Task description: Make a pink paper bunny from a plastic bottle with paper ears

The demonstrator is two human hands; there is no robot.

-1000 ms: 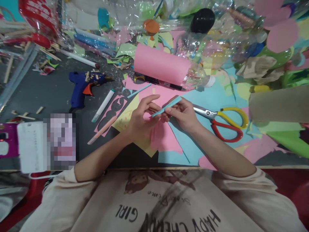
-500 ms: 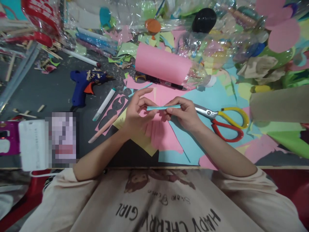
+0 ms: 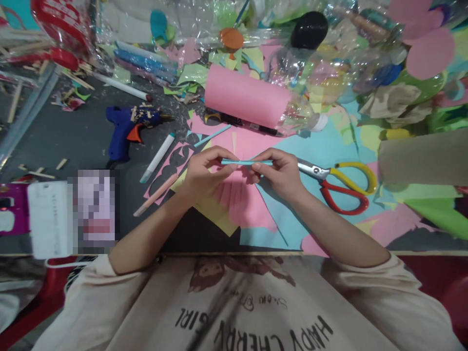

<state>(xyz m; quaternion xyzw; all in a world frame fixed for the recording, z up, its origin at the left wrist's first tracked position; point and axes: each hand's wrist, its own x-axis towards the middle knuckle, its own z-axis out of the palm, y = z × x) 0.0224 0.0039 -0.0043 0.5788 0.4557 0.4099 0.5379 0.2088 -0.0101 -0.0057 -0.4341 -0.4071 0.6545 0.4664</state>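
Both my hands hold a thin light-blue paper strip (image 3: 245,162) level above the table. My left hand (image 3: 203,176) pinches its left end between thumb and fingers. My right hand (image 3: 278,173) pinches its right end the same way. Under the hands lie a pink paper sheet cut into a fringe (image 3: 245,202), a yellow sheet (image 3: 214,214) and a blue sheet (image 3: 310,146).
Red-and-yellow scissors (image 3: 338,183) lie just right of my right hand. A plastic bottle wrapped in pink paper (image 3: 248,100) lies behind, a blue glue gun (image 3: 127,126) and a white marker (image 3: 158,157) to the left. Paper scraps and clear bottles crowd the back and right.
The blue strip was tilted up to the right; it now lies level. My left fingers, spread a second ago, have closed on the strip's left end.
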